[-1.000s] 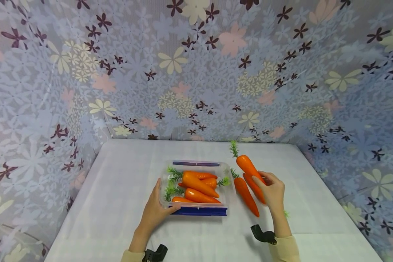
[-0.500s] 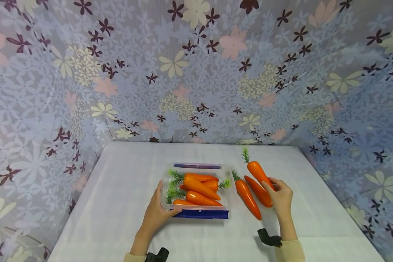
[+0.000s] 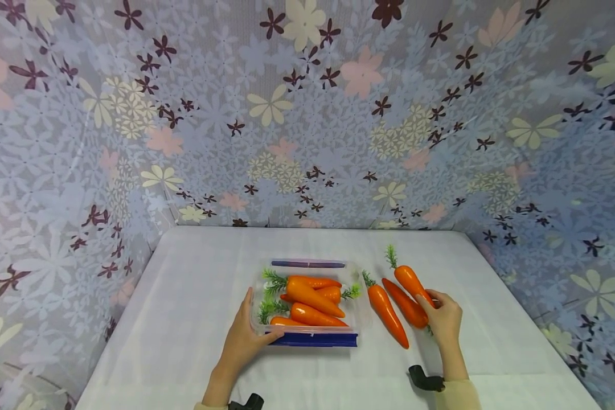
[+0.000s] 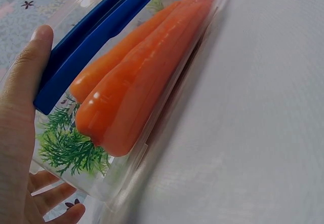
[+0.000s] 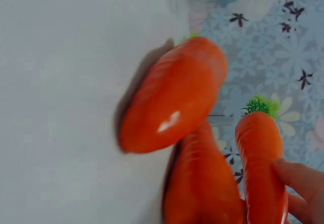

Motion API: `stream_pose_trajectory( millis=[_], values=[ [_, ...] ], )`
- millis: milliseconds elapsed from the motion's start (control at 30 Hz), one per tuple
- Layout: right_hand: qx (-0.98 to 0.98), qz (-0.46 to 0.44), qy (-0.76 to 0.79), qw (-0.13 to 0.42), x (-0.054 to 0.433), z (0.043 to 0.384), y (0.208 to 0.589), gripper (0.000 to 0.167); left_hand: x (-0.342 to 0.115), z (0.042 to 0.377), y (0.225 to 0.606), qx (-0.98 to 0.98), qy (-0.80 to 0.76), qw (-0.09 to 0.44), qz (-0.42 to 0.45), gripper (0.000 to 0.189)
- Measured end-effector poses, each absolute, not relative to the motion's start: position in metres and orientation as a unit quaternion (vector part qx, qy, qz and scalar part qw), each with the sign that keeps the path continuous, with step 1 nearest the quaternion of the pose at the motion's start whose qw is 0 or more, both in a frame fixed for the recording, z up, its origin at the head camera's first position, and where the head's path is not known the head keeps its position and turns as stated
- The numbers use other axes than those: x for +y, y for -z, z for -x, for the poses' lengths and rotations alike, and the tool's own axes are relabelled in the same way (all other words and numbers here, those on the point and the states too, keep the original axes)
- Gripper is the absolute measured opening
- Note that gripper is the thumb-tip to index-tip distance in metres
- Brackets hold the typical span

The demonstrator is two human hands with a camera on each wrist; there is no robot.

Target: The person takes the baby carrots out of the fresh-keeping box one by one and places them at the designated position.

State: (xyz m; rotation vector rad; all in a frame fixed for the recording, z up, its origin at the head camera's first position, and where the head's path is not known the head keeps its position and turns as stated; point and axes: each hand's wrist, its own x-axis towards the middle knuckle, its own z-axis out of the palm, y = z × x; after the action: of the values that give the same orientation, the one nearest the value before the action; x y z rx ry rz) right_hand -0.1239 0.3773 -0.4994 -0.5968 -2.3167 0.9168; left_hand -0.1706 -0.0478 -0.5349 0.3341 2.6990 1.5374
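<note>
My left hand (image 3: pixel 242 333) grips the left end of a clear plastic box (image 3: pixel 361 319). Its thumb lies by the blue latch (image 4: pixel 83 46) on the near side, while the fingers go round the left wall. Inside the box lie several orange toy carrots (image 3: pixel 315 299) with green tops. To the right of the box, my right hand (image 3: pixel 445 319) pinches a carrot (image 3: pixel 409 279) by its lower end, green top pointing away. Beside it on the table rest a carrot (image 3: pixel 386 316) nearest the box and another carrot (image 3: pixel 406 304), which is partly under the held one.
A white cloth covers the table (image 3: pixel 184 285). Floral fabric walls (image 3: pixel 307 142) rise at its back and both sides. The box has a second blue latch (image 3: pixel 307 263) at its far side. Black wrist mounts (image 3: pixel 425 378) sit on both forearms.
My right hand has moved right and nearer to me with the carrot, bringing it down close to the carrots on the table. The left hand keeps its grip on the box.
</note>
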Motion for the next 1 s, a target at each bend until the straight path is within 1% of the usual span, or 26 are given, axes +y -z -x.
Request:
stream_pose_trajectory(
  millis=[300,633,1000],
  values=[
    [-0.867,0.225,-0.329,0.3,0.385,0.125,0.51,0.028,-0.049,0.17,0.535,0.866,-0.489,0.009,-0.106,0.121],
    [-0.883,0.228,-0.329,0.246,0.384,0.121,0.517,0.03,-0.047,0.167,0.537,0.865,-0.491,0.003,-0.103,0.122],
    [-0.889,0.231,-0.328,0.219,0.383,0.121,0.519,0.031,-0.046,0.169,0.533,0.865,-0.49,-0.001,-0.107,0.121]
  ],
)
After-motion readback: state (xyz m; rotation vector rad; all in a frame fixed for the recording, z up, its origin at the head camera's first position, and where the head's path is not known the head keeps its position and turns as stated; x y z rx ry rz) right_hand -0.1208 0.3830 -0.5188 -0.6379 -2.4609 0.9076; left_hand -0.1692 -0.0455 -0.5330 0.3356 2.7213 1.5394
